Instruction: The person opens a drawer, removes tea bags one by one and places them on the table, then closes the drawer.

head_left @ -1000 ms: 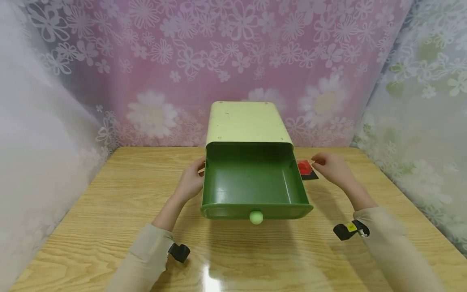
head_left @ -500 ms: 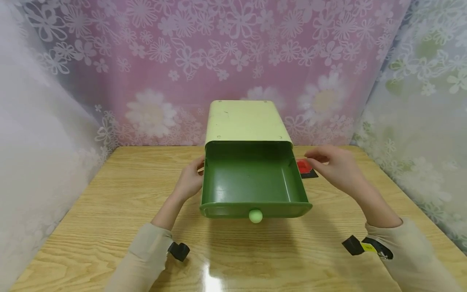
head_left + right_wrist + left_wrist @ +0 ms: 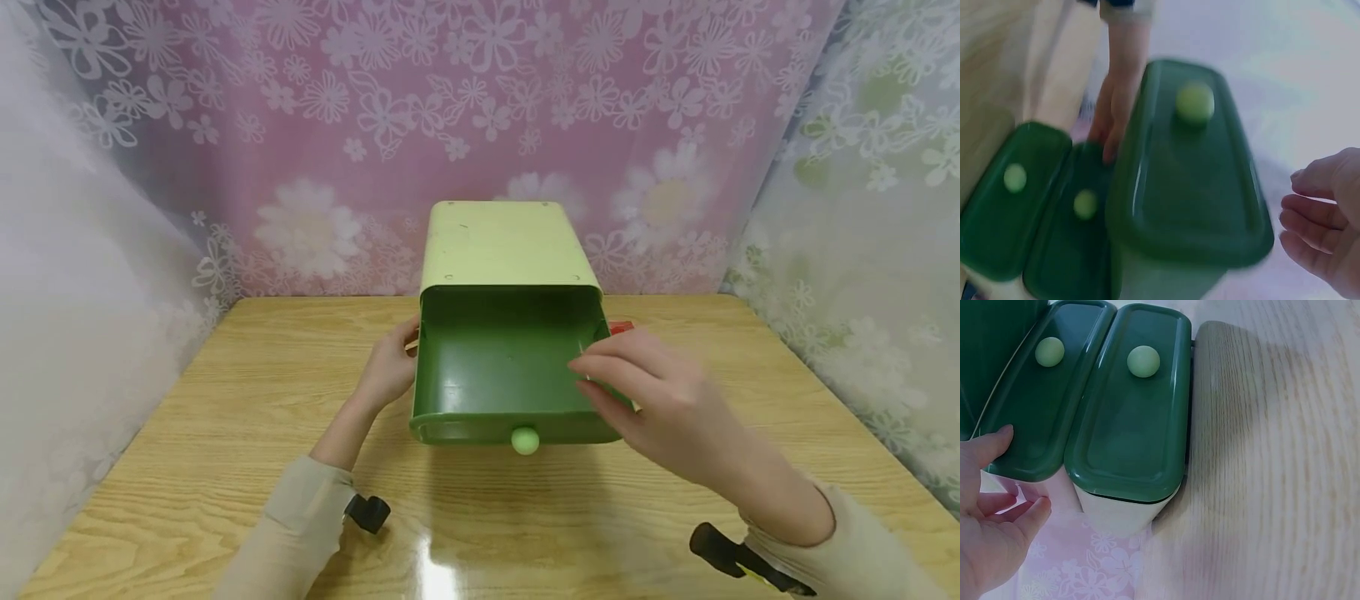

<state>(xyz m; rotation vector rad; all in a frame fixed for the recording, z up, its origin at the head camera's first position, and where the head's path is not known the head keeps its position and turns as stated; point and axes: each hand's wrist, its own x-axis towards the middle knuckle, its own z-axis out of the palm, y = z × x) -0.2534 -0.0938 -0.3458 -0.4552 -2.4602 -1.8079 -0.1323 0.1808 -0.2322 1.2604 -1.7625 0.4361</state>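
A small pale yellow-green drawer cabinet (image 3: 506,242) stands mid-table, its top drawer (image 3: 487,367) pulled far out and its bare green floor showing. Two lower drawers (image 3: 1135,419) are pushed in, each with a round light-green knob (image 3: 1144,361). At the cabinet's left side is my left hand (image 3: 386,367), the thumb (image 3: 994,447) at the edge of the middle drawer's front and the other fingers beside the casing. My right hand (image 3: 667,408) hovers at the drawer's right wall, fingertips over the inside, loosely bent. Nothing shows between its thumb and fingers (image 3: 1313,212) in the right wrist view.
A flat red item (image 3: 621,327) lies on the wooden table (image 3: 262,400) right of the cabinet, mostly hidden by my right hand. Flowered pink cloth (image 3: 360,150) hangs behind the table, with pale cloth on both sides.
My right hand has come from beside the red item, leftward and nearer, to over the drawer's right wall. The left hand has stayed at the cabinet's side, and the drawer remains pulled out.
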